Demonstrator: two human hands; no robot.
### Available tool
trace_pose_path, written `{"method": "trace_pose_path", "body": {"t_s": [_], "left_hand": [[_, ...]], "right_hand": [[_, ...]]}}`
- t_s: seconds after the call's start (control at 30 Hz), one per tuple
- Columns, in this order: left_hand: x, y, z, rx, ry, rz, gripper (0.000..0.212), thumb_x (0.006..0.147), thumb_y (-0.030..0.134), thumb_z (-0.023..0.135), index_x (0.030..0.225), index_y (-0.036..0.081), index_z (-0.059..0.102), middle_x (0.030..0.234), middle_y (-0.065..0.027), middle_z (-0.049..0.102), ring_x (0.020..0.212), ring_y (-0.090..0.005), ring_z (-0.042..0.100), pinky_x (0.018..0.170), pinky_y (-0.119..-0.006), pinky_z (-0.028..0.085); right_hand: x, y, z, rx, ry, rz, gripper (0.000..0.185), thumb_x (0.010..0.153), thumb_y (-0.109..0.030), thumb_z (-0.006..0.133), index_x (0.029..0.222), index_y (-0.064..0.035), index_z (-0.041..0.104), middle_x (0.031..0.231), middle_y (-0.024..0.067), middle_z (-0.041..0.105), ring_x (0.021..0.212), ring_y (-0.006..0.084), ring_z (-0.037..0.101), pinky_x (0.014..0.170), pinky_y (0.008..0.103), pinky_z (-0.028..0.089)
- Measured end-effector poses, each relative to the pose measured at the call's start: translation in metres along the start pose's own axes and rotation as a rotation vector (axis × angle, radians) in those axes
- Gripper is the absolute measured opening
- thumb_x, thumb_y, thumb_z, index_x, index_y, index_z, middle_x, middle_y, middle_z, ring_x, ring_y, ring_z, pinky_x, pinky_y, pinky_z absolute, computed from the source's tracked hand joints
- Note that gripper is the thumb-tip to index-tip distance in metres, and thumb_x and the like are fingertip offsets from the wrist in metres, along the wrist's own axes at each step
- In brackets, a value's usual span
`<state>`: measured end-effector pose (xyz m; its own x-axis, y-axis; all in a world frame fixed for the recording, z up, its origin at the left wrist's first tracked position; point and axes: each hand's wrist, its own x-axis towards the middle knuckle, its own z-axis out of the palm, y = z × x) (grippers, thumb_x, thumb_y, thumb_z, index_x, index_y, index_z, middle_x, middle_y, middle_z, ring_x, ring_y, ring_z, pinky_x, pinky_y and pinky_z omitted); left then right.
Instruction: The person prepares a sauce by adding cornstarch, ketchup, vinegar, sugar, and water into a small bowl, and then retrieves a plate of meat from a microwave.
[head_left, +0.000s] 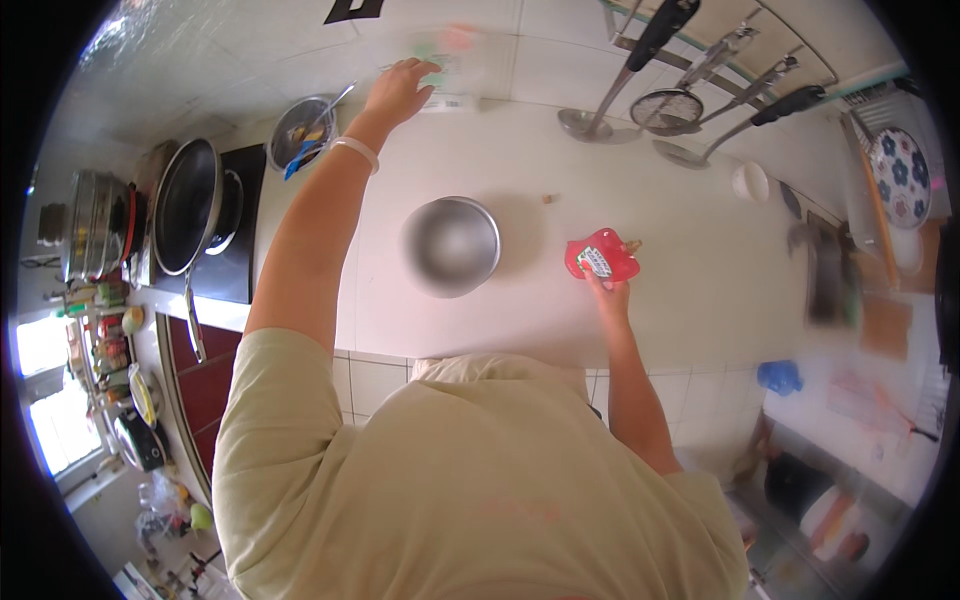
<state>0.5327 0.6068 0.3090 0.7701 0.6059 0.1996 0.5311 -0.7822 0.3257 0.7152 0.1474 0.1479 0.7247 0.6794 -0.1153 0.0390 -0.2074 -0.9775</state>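
Note:
In my right hand (609, 292) is a red Heinz ketchup pouch (600, 255), gripped at its lower edge above the counter. A golden-brown piece (634, 246) shows at the pouch's right corner. My left hand (403, 90) is stretched to the back wall with thumb and fingers apart. Just beyond its fingers is a translucent plastic package (450, 67) with green and red print; whether they touch I cannot tell. Between my arms stands a stainless steel bowl (452, 246), its inside blurred. Beside my left forearm is another bowl (301, 133), holding a metal utensil and a blue item.
A frying pan (187, 206) rests on the black cooktop (238, 255) at left. A ladle (589, 124), strainer (666, 111) and skimmer (682, 152) hang at the back right. A small brown bit (547, 199) and a white cup (750, 181) are on the counter (697, 300).

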Motion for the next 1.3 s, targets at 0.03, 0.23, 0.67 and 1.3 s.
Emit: {"method": "trace_pose_path", "body": {"t_s": [0.03,0.23,0.67,1.3], "left_hand": [[-0.004,-0.003,0.0,0.003,0.003,-0.018,0.037,0.078,0.013,0.064,0.114,0.015,0.061,0.115,-0.0073,0.059,0.109,-0.0297,0.055,0.092,-0.04,0.046],[-0.022,-0.015,-0.009,0.164,0.17,0.108,0.036,0.078,0.012,0.063,0.114,0.017,0.061,0.119,-0.0035,0.057,0.116,-0.0253,0.05,0.097,-0.042,0.042],[-0.005,-0.079,0.058,-0.418,0.381,-0.781,0.054,0.072,0.032,0.077,0.108,-0.001,0.053,0.116,-0.0198,0.057,0.112,-0.033,0.053,0.093,-0.041,0.042],[-0.086,-0.007,0.022,-0.713,0.256,-1.002,0.074,0.074,0.044,0.076,0.122,-0.005,0.047,0.111,-0.0232,0.061,0.103,-0.0325,0.06,0.085,-0.036,0.049]], "right_hand": [[0.001,-0.005,0.001,0.039,-0.039,0.008,0.031,0.079,-0.012,0.072,0.107,-0.0016,0.063,0.099,0.0045,0.067,0.091,0.0128,0.06,0.08,0.0297,0.047],[-0.009,-0.047,0.005,0.09,-0.282,0.274,0.025,0.084,-0.009,0.065,0.106,0.0018,0.064,0.095,0.0062,0.067,0.086,0.012,0.062,0.078,0.0286,0.049],[-0.041,-0.134,0.073,0.514,-0.807,0.633,0.067,0.082,-0.021,0.069,0.138,-0.004,0.037,0.12,0.007,0.055,0.104,0.016,0.056,0.089,0.0331,0.049],[-0.041,-0.142,0.1,0.372,-0.747,0.569,0.057,0.082,-0.01,0.071,0.131,-0.0042,0.044,0.113,0.0064,0.06,0.102,0.0156,0.058,0.089,0.0321,0.048]]}}
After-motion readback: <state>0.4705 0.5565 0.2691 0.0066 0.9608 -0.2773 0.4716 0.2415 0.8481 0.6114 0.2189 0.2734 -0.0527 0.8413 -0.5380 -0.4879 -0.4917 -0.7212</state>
